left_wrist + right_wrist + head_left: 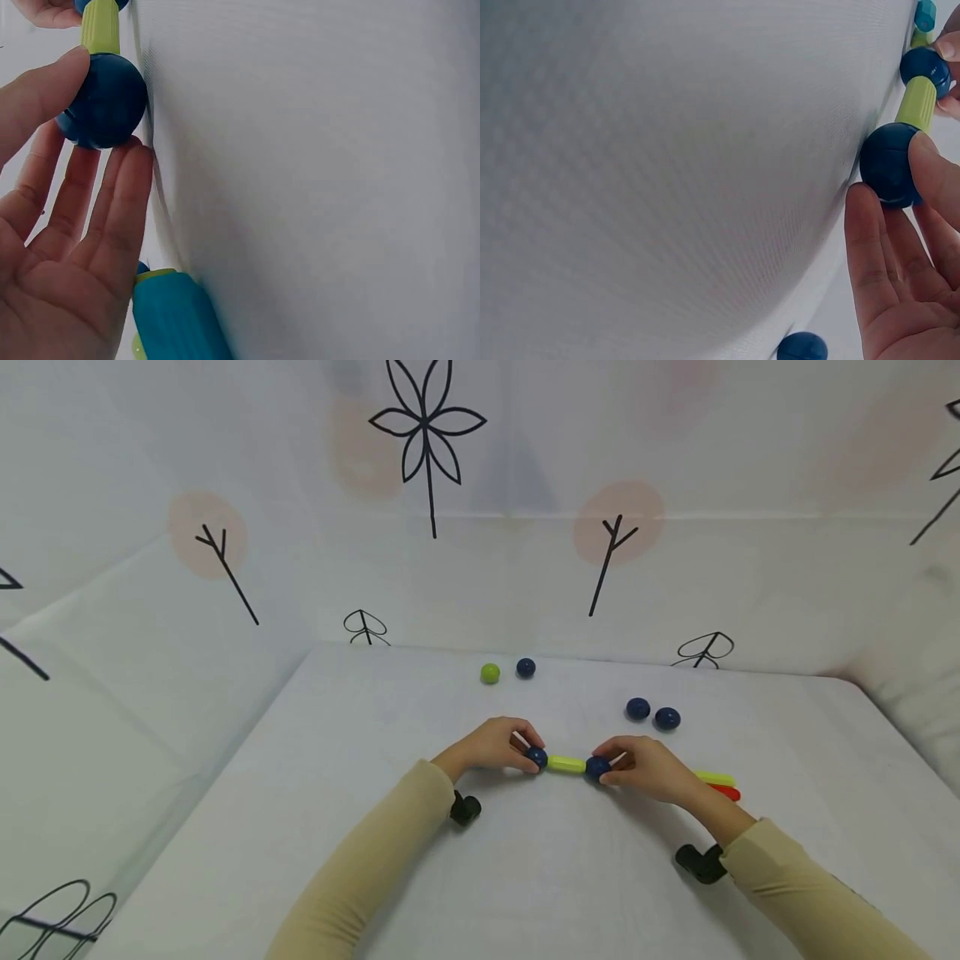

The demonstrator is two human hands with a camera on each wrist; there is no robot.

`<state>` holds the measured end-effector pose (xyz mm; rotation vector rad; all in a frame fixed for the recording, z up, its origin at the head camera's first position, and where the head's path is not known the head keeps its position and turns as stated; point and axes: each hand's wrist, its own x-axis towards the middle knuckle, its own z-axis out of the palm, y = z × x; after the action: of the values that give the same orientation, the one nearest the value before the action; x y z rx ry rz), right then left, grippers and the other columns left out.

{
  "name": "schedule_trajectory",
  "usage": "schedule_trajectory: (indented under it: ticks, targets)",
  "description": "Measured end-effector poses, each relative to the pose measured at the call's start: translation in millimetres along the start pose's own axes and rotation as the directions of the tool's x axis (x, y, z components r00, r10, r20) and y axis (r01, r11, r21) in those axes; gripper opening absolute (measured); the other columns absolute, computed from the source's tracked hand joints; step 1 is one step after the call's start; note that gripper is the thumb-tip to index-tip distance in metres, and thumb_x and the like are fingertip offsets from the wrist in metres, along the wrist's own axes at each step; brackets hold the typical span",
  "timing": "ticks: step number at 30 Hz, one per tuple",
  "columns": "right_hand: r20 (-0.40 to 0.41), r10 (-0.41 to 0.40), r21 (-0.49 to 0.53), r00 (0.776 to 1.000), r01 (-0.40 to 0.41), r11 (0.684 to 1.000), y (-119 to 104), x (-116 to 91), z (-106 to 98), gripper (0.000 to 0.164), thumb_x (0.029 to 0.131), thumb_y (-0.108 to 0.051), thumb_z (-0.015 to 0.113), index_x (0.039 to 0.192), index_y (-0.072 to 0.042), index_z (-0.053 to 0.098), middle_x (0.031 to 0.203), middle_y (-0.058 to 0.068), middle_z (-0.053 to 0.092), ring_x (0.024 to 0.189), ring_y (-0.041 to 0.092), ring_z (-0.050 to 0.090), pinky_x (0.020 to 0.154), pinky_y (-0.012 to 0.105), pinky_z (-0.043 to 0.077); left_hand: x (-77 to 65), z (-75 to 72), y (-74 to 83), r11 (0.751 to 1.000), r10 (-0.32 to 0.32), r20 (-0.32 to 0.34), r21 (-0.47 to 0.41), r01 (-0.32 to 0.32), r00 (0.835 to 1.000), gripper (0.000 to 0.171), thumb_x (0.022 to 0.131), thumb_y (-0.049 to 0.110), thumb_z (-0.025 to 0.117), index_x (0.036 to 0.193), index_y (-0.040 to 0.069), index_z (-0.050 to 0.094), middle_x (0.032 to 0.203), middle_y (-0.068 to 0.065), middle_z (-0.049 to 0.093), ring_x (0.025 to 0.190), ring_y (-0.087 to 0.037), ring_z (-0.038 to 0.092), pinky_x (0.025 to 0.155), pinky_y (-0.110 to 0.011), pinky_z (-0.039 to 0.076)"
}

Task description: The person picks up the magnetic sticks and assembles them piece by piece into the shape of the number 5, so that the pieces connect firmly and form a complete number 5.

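White tabletop (525, 877), flower-sketched cloth (510, 577) behind. Head view: yellow-green rod (566, 765) mid-table, meeting left ball (536, 758) and right ball (597, 767), both navy, at its ends. I judge it light, stiff plastic; glossy balls may slip, best held round their widest part. Left hand (498, 743) and right hand (648, 768) reach in from opposite sides. Left wrist view: thumb and bent fingers pinch left ball, palm free. Right wrist view: similar pinch on right ball.

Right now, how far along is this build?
Looks done: a lime rod bridges two blue balls, though full seating is unclear. In hand: the left hand grips one ball, the right hand the other. Probably left: a green ball, three more blue balls, a second lime rod and a red rod lie apart from it.
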<state>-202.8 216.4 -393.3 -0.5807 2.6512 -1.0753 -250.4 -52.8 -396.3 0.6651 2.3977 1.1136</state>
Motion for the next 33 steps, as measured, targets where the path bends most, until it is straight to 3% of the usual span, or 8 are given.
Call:
schedule_trajectory:
  ticks: [15, 25, 33]
  targets:
    - [-0.003, -0.003, 0.008, 1.000, 0.003, 1.000, 1.1, -0.3, 0.5, 0.031, 0.086, -0.002, 0.076, 0.114, 0.005, 0.066, 0.107, 0.017, 0.069, 0.092, 0.027, 0.068, 0.080, 0.041, 0.058, -10.5, -25.0, -7.3, 0.997, 0.053, -0.083, 0.060, -0.048, 0.995, 0.028, 0.091, 0.014, 0.075, 0.116, 0.005, 0.069, 0.116, -0.008, 0.067, 0.108, -0.019, 0.062, 0.094, -0.027, 0.050]
    - [-0.001, -0.005, 0.012, 1.000, 0.005, 1.000, 1.0, 0.0, 0.8, 0.031, 0.086, -0.002, 0.076, 0.113, 0.006, 0.066, 0.107, 0.016, 0.069, 0.092, 0.027, 0.068, 0.081, 0.042, 0.057, -17.4, -40.5, -21.8, 0.992, 0.002, -0.150, 0.127, 0.017, 0.989, 0.022, 0.093, 0.016, 0.072, 0.115, 0.009, 0.071, 0.113, -0.005, 0.068, 0.107, -0.021, 0.059, 0.098, -0.034, 0.047]
    - [0.000, -0.005, 0.014, 1.000, 0.005, 1.000, 1.4, -0.4, 0.7, 0.031, 0.085, -0.002, 0.076, 0.113, 0.006, 0.066, 0.107, 0.016, 0.069, 0.092, 0.028, 0.068, 0.081, 0.042, 0.057, -23.0, -47.3, -28.6, 0.986, -0.054, -0.135, 0.146, 0.074, 0.989, 0.022, 0.094, 0.016, 0.071, 0.115, 0.010, 0.072, 0.112, -0.003, 0.067, 0.110, -0.022, 0.057, 0.099, -0.036, 0.047]
